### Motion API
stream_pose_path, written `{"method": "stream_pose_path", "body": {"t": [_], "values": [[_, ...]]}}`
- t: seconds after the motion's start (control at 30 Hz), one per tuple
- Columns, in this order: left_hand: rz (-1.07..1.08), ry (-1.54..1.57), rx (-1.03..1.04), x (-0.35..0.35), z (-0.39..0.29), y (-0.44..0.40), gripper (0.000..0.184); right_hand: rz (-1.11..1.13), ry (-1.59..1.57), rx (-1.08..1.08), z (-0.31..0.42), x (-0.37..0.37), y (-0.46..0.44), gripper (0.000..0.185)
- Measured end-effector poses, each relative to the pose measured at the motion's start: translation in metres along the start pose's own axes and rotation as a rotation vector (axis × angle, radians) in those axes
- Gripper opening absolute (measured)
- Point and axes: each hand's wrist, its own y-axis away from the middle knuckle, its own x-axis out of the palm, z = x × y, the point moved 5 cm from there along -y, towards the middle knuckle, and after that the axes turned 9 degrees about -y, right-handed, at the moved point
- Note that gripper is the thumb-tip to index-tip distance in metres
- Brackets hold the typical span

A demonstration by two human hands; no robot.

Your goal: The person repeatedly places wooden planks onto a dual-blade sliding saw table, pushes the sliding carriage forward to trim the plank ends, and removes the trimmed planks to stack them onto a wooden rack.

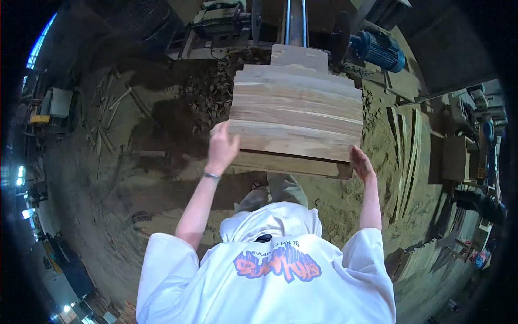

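Observation:
Several pale wooden boards [295, 116] lie side by side in front of me, their ends slightly uneven. Below their near edge, past a dark gap, shows another board [291, 163]. At the left end of the nearest boards is my left hand [222, 148], its fingers stretched out and thumb apart, close against the wood. My right hand [361, 162] is at the opposite end, fingers extended along the near right corner. Whether either hand bears any weight of the boards cannot be told. A smaller pale board [299, 56] sits behind them.
Two metal rails [296, 24] run away behind the boards. A blue motor [380, 51] stands at right, another motor [218, 21] at left, each beside a dark disc. Wood offcuts [208, 94] are heaped on the dusty floor; long strips [408, 162] lie at right.

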Motion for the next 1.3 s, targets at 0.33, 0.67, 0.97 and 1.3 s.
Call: {"method": "stream_pose_path", "body": {"t": [0.33,0.67,0.97,1.3], "values": [[0.197,-0.154,0.317,0.143,-0.158,-0.148,0.053,-0.126,1.467,-0.963,-0.032,0.253,0.099,0.083],[0.176,-0.213,0.246,0.167,-0.133,-0.171,0.058,-0.213,1.496,-1.047,-0.096,0.263,0.074,0.067],[0.150,-0.157,0.170,0.185,-0.133,-0.248,0.043,-0.237,1.497,-1.128,-0.058,0.280,0.012,0.063],[0.091,-0.225,0.121,0.246,-0.125,-0.443,0.036,-0.255,1.511,-1.169,0.051,0.338,-0.132,0.066]]}}
